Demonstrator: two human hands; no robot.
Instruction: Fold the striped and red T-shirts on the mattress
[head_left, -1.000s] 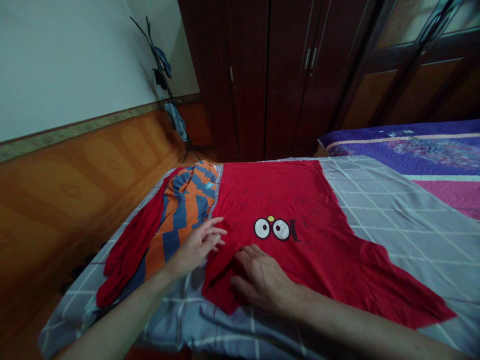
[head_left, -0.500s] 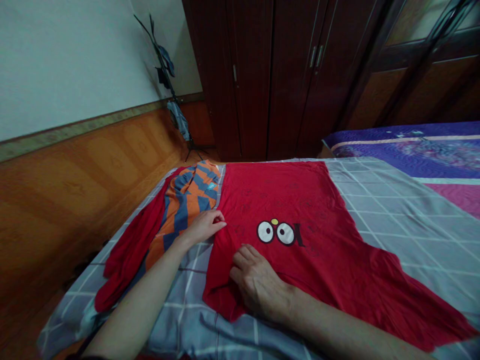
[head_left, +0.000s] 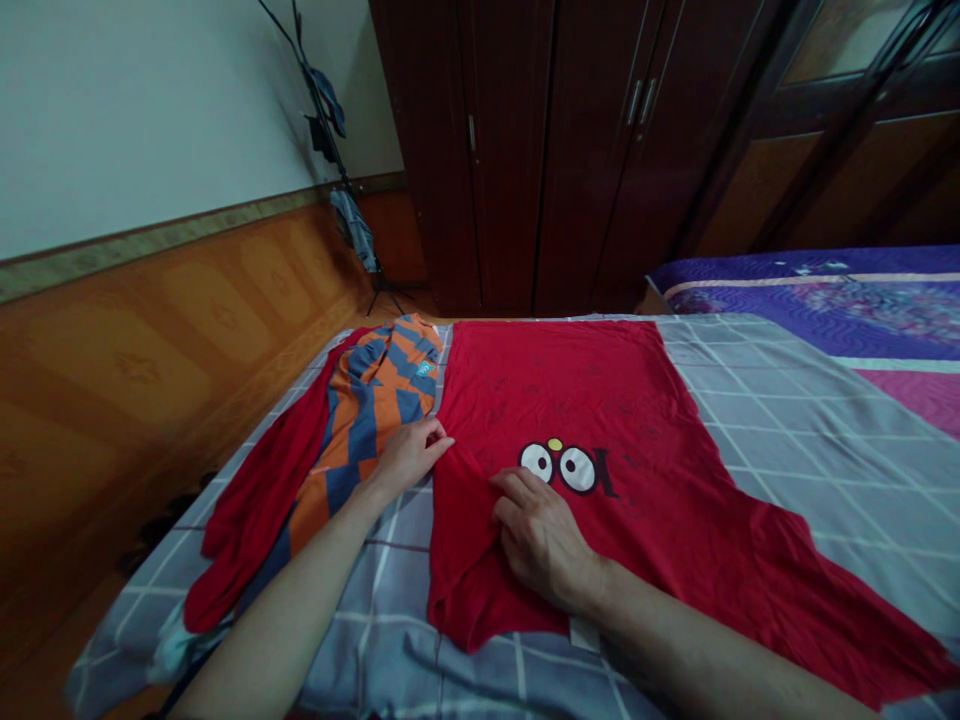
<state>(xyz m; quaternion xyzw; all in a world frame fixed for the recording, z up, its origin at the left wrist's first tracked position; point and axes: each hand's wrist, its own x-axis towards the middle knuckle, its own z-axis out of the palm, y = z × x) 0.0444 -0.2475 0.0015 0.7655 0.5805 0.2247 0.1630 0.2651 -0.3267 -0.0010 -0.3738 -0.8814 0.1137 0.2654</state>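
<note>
The left hand (head_left: 412, 455) pinches the near-left edge of the red shirt (head_left: 570, 380) — thumb and fingertips together on the cloth. The right hand (head_left: 541, 535) has its fingers curled on the shirt just below the printed eyes (head_left: 559, 466) — whether they grip it, I cannot tell. The shirt lies spread on the checked bed (head_left: 765, 400), beside an orange-and-blue striped garment (head_left: 364, 415).

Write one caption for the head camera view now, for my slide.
Two bare hands on a red T-shirt with cartoon eyes, spread across a checked bedsheet.
</note>
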